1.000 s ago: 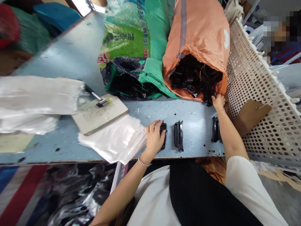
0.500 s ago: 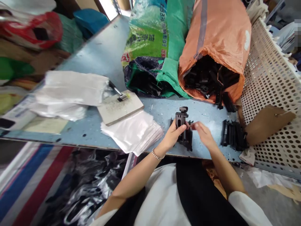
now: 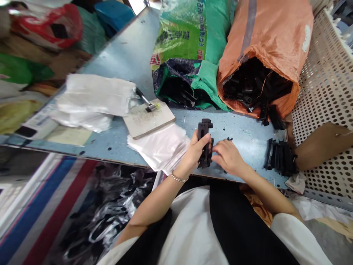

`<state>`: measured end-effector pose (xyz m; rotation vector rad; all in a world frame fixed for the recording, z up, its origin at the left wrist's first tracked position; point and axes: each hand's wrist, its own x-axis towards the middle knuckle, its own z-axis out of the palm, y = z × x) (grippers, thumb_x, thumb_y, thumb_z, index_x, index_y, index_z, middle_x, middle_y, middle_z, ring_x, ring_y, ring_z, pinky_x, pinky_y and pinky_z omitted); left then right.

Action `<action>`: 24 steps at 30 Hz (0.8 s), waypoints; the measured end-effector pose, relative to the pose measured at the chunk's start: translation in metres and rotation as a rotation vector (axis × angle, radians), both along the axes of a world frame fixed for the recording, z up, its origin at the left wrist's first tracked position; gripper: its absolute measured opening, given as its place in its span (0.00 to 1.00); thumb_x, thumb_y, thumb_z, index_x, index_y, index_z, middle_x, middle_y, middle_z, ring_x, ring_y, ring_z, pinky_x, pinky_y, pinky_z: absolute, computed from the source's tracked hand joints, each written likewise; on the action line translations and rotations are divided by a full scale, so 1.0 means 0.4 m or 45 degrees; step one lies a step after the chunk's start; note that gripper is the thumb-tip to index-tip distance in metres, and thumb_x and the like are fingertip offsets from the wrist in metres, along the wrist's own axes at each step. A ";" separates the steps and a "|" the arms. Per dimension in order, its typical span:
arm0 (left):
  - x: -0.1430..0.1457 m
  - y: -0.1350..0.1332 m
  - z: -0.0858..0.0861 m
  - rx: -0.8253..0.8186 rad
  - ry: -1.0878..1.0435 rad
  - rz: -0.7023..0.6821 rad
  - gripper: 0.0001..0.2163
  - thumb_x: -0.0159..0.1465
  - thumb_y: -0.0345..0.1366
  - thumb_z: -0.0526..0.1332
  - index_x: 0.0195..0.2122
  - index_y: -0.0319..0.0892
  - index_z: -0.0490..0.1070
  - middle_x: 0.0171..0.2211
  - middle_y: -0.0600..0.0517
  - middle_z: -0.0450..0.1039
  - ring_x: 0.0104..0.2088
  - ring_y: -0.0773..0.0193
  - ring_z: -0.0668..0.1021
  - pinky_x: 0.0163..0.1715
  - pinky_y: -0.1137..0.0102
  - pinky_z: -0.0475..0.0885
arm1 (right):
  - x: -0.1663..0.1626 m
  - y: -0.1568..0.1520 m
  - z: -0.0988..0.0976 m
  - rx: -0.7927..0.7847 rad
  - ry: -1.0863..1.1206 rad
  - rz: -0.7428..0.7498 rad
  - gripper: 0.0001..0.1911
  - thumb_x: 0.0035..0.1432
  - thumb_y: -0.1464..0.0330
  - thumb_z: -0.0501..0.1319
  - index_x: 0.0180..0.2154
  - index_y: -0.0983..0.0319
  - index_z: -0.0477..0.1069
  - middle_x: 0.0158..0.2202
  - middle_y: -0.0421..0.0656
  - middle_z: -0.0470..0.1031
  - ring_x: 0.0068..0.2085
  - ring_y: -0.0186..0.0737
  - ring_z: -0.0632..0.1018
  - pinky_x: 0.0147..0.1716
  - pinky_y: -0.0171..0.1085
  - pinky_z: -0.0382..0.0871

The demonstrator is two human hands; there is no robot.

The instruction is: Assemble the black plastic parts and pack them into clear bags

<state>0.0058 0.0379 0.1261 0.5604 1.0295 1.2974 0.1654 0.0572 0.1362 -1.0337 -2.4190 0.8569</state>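
L hand (image 3: 194, 150) closed round blk part (image 3: 204, 129), nr front edge of surface (image 3: 245, 134). R hand (image 3: 228, 157) half-curled just beside it, approx 3 o'clock — can't tell if gripping. Row of blk pcs (image 3: 280, 157) farther out at 3 o'clock; orange sack (image 3: 271, 31) — 1 o'clock; white plastic bags (image 3: 161, 147) at 9.

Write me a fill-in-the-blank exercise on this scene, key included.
The left hand holds a part colored ____.
On the ____ wrist sits a bracelet.
In the picture, the perforated basket stands to the ____ of the orange sack.
Missing words: black; left; right.
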 end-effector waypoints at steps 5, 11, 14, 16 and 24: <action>-0.010 -0.012 -0.003 0.076 0.137 0.026 0.18 0.63 0.49 0.67 0.43 0.44 0.63 0.31 0.57 0.70 0.24 0.71 0.72 0.25 0.72 0.69 | -0.018 -0.077 -0.044 -0.379 0.112 -0.008 0.26 0.74 0.48 0.45 0.31 0.58 0.65 0.31 0.42 0.69 0.34 0.41 0.70 0.37 0.41 0.65; -0.009 -0.023 0.006 0.172 0.287 0.120 0.26 0.56 0.47 0.74 0.50 0.46 0.66 0.38 0.54 0.74 0.33 0.67 0.77 0.33 0.71 0.73 | 0.007 -0.065 -0.051 -0.521 0.122 0.101 0.30 0.75 0.47 0.41 0.35 0.60 0.69 0.30 0.41 0.71 0.31 0.38 0.70 0.32 0.38 0.64; -0.007 -0.010 0.020 -0.202 -0.093 -0.099 0.18 0.61 0.49 0.69 0.41 0.43 0.67 0.31 0.55 0.73 0.24 0.70 0.74 0.23 0.74 0.69 | 0.029 -0.035 -0.010 0.290 -0.104 0.265 0.24 0.74 0.50 0.49 0.40 0.61 0.72 0.36 0.46 0.75 0.37 0.42 0.71 0.36 0.41 0.61; 0.000 -0.003 0.019 -0.537 -0.279 -0.311 0.17 0.64 0.49 0.67 0.33 0.41 0.67 0.24 0.55 0.71 0.20 0.69 0.73 0.19 0.73 0.68 | 0.036 -0.012 0.021 0.710 -0.188 0.494 0.20 0.75 0.55 0.52 0.38 0.61 0.73 0.32 0.44 0.73 0.36 0.42 0.70 0.34 0.41 0.57; 0.020 -0.036 0.041 -0.665 -0.350 -0.497 0.17 0.66 0.50 0.65 0.30 0.41 0.67 0.21 0.55 0.69 0.19 0.67 0.73 0.18 0.72 0.70 | 0.026 -0.003 0.049 0.753 0.022 0.736 0.23 0.73 0.56 0.54 0.27 0.59 0.69 0.24 0.40 0.68 0.28 0.38 0.66 0.29 0.40 0.56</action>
